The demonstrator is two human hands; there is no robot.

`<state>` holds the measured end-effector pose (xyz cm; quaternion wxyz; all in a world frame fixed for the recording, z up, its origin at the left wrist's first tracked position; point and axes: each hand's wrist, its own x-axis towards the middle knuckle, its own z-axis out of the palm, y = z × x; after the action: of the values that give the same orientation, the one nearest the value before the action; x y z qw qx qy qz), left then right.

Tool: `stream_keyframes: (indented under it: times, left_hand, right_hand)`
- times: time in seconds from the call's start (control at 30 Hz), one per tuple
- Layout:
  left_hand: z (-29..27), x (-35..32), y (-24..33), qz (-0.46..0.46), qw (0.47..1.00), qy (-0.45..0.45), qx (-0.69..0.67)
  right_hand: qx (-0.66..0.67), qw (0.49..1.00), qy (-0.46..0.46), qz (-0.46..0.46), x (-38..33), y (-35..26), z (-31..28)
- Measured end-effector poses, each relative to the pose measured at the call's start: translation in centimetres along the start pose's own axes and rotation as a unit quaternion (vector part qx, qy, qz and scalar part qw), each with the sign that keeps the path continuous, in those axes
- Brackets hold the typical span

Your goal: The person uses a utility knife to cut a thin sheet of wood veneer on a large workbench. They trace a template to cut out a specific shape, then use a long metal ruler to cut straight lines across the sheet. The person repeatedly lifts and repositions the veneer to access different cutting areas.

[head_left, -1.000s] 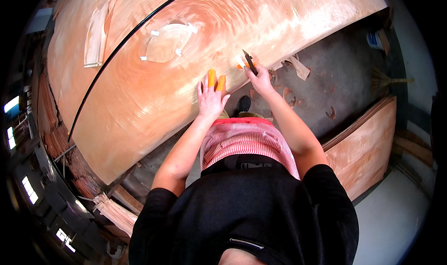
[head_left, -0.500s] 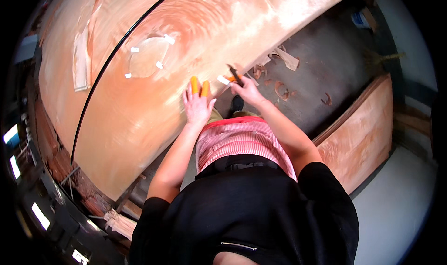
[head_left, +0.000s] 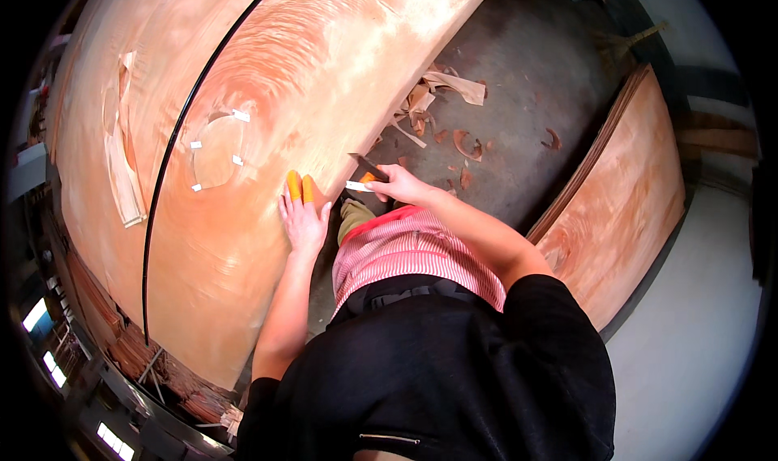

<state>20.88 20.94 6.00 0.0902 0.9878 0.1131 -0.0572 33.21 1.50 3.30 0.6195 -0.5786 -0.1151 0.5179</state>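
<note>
Floor: grey concrete floor (head_left: 519, 80) runs under you, littered with curled veneer scraps (head_left: 442, 96) just past the sheet's edge
Table: a wide table carries the big veneer sheet (head_left: 340, 64), pale orange with swirling grain, filling the upper left of your view
Seam: a thin dark line (head_left: 166, 177) curves across the sheet from top to lower left
Patch: a rounded patch (head_left: 215, 149) sits in the sheet, ringed by small white tape tabs, up and to the left of your left hand
Left hand: your left hand (head_left: 303, 222) lies flat on the sheet near its edge, fingers spread, two fingertips capped in orange covers (head_left: 296, 187)
Right hand: your right hand (head_left: 399, 187) is at the sheet's edge, its grip closed around a knife (head_left: 366, 166) whose dark blade points up and left toward the wood; a small white strip (head_left: 355, 186) shows just under the blade
Hands: near each other, not touching
Stack: a second pile of veneer sheets (head_left: 632, 185) lies on the floor to your right, well apart from both hands
Apron: a pink striped apron (head_left: 413, 254) over a black top (head_left: 454, 372) fills the lower middle
</note>
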Motion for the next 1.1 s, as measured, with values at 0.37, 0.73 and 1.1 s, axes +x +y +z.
stream_keyframes:
  times: [0.37,0.73,1.1]
  left_hand:
    - [-0.4,-0.3,0.3,0.011,0.999,-0.006,0.038]
    - [-1.2,0.1,0.2,0.041,0.997,-0.042,0.049]
    - [-6.3,8.0,4.2,-0.022,0.988,-0.071,-0.137]
  right_hand:
    - [0.112,0.928,-0.103,0.34,-21.1,0.2,-7.7]
    - [0.018,0.957,0.06,0.282,-26.9,3.9,-9.3]
    - [0.138,0.858,0.429,0.247,-28.0,12.9,-14.3]
